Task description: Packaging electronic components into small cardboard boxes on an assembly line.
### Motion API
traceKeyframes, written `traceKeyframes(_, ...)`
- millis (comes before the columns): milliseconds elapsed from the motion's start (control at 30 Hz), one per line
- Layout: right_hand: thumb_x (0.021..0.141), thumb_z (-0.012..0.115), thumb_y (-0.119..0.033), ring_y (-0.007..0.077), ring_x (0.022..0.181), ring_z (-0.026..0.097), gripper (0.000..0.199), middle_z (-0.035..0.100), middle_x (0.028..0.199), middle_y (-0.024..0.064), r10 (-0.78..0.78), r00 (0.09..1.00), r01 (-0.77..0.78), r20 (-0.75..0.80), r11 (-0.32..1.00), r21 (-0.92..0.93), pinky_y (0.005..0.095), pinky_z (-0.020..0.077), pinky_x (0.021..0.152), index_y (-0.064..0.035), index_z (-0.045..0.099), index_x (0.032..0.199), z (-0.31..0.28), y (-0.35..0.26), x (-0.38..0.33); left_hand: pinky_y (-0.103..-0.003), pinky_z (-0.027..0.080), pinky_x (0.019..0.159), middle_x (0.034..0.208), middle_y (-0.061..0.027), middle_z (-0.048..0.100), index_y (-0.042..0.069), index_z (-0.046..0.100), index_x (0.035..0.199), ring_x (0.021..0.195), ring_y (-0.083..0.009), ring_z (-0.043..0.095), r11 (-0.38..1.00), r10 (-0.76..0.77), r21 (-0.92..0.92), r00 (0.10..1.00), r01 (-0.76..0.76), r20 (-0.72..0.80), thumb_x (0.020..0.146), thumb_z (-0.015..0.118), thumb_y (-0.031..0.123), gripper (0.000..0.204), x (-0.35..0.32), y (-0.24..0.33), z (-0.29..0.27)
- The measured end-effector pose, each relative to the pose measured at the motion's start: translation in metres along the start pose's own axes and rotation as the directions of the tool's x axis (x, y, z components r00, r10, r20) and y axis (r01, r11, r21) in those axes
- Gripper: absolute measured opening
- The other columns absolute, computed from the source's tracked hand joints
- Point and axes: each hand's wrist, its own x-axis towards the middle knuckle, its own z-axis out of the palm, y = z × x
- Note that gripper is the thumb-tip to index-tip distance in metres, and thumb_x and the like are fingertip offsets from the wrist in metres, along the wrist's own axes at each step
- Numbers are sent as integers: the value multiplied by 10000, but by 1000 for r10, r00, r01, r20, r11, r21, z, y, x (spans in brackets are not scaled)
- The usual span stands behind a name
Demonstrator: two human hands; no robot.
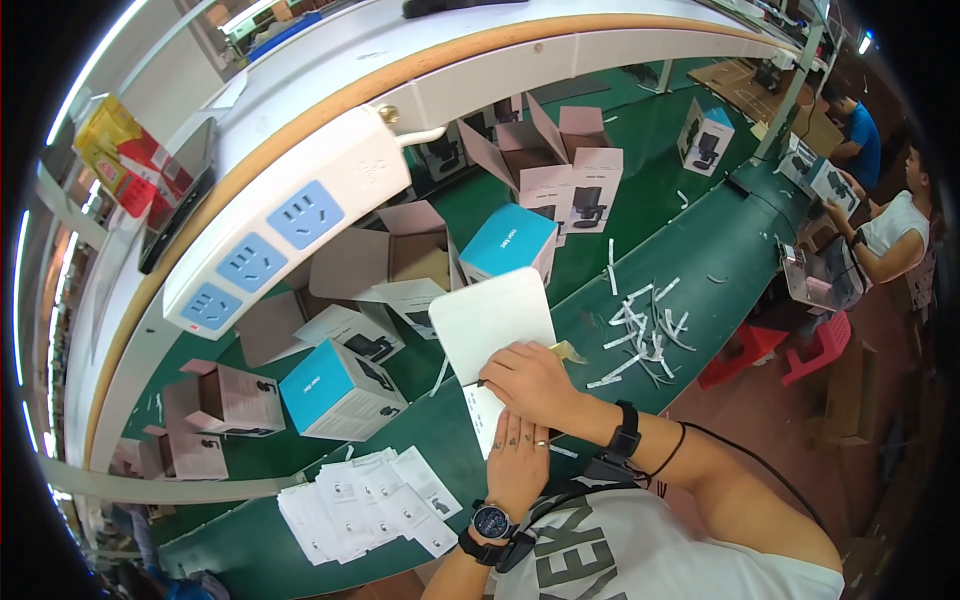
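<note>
In front of me is a white cardboard box (494, 322), its rounded flap standing up and a strip of print on the lower part. My right hand (532, 385) lies across the box at the flap's base, fingers bent over its edge. My left hand (517, 462), with a ring and a watch at the wrist, holds the box from the near side, its fingertips partly hidden beneath my right hand. A yellowish scrap of tape (570, 352) sticks out beside my right hand. Left of my hands, printed white leaflets (365, 505) lie in an overlapping pile.
Blue-topped cartons (318, 385) and open cartons (402, 262) stand beyond my hands. Paper strips (645, 335) litter the green table (590, 300) at right. A white power strip (290, 215) is fixed to the shelf. Co-workers (895, 230) sit far right near red stools (820, 345).
</note>
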Motion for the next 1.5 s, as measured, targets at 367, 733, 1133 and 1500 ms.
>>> traceKeyframes(367,812,759,-181,242,848,624,116,638,881,12,-46,999,48,-13,989,140,399,474,765,-138,694,898,0,-9,0,-488,383,1178,1321,-248,634,-35,624,1320,1287,-390,582,998,-25,-49,999,26,24,931,632,190,449,6,8,-23)
traceKeyframes(733,741,799,-157,272,868,676,213,688,926,58,66,992,-93,107,960,265,406,524,754,-115,711,930,-14,-9,2,-482,381,1183,1429,-245,564,-22,588,1368,1381,-387,513,995,-92,-6,976,95,196,894,654,174,517,10,0,-7)
traceKeyframes(1133,857,784,-152,133,712,586,457,748,1068,58,552,829,-511,90,682,523,303,473,622,-63,690,1295,-121,75,-29,-515,330,1222,1586,-219,440,-24,510,1467,1485,-409,405,993,-23,-116,997,32,74,906,678,166,616,21,-12,-34)
traceKeyframes(1500,868,807,-94,218,874,671,201,718,1020,84,-237,888,-152,394,658,738,344,523,788,-65,736,1054,-116,37,-21,-443,481,1026,1338,-191,641,0,634,1314,1199,-379,621,422,-271,-819,917,388,294,1028,635,310,423,15,-25,-62)
